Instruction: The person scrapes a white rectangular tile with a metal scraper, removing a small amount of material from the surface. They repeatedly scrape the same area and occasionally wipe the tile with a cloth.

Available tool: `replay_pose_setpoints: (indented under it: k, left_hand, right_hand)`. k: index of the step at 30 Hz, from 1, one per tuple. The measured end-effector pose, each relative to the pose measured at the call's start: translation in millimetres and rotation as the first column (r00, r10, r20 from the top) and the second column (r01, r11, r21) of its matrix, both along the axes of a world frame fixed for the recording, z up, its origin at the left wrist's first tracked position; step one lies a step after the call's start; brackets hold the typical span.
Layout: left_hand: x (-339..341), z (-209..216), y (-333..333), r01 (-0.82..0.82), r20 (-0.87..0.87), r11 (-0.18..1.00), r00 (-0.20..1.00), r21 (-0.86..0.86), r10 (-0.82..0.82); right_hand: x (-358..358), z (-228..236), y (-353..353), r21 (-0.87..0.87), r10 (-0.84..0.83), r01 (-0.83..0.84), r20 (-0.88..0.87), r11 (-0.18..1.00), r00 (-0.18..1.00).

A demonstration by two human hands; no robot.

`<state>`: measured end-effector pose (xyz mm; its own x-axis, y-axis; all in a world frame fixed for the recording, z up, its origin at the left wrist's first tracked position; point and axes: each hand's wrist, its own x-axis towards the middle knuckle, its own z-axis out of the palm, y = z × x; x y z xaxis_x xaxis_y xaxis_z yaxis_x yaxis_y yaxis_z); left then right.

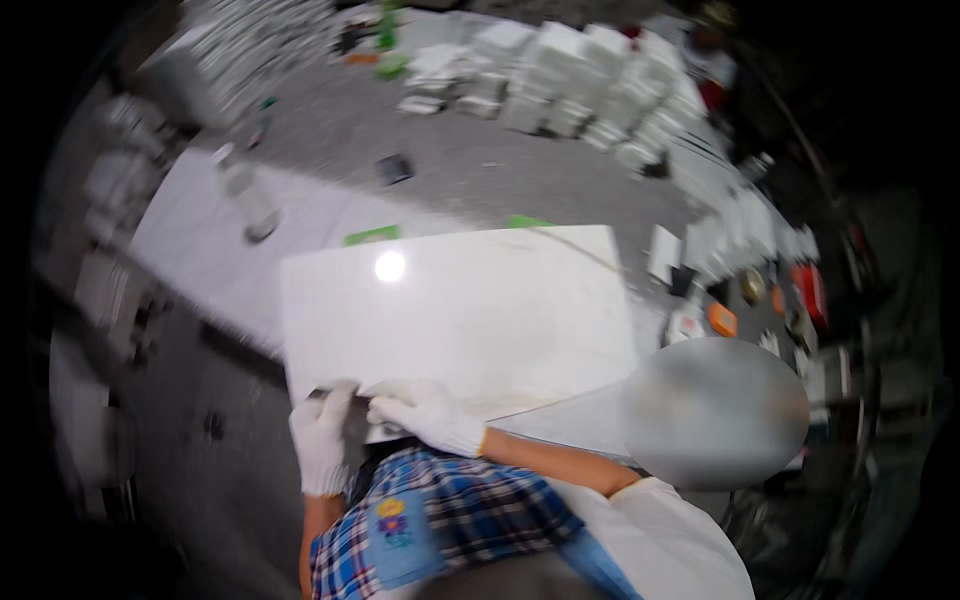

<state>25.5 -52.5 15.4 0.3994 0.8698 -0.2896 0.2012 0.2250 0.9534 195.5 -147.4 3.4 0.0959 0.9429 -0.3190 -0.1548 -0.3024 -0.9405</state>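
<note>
A large glossy white slab lies in front of me, with two green pieces, a left one and a right one, showing at its far edge. Both my hands wear white knitted gloves and meet over its near left corner. My left hand is closed on a small dark flat piece, thumb uppermost. From the other side, my right hand pinches the same piece, its fingers curled. Motion blur hides what kind of piece it is.
A clear bottle lies on a white sheet at the left. Beyond the slab is a dark square block. Stacks of white pieces line the back. An orange item and a white bottle are at the right.
</note>
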Motion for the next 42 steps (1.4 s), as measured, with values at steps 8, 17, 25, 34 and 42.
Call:
replay_pose_setpoints:
  k: [8, 17, 25, 34, 42]
  left_hand:
    - [8, -42, -14, -0.124, 0.261, 0.992, 0.958, -0.009, 0.122]
    - [5, -53, -17, -0.055, 0.230, 0.998, 0.972, 0.017, 0.050]
    - [-1, -34, -24, -0.016, 0.416, 0.959, 0.899, -0.283, 0.137]
    - [-22, -52, -13, -0.101, 0.084, 0.982, 0.990, -0.159, 0.116]
    - [-28, -34, -10, -0.069, 0.068, 0.980, 0.994, -0.186, 0.083]
  right_hand:
    - [198, -21, -127, 0.131, -0.932, 0.937, 0.213, 0.324, 0.293]
    - [355, -52, -280, 0.219, -0.110, 0.959, 0.973, 0.178, -0.202]
    - [354, -46, -274, -0.203, 0.514, 0.725, 0.825, 0.658, -0.235]
    - [328, -42, -164, 0.543, -0.728, 0.708, 0.683, 0.451, -0.060]
    - [108, -8, 25, 0.267, -0.345, 0.224, 0.618, 0.937, 0.706]
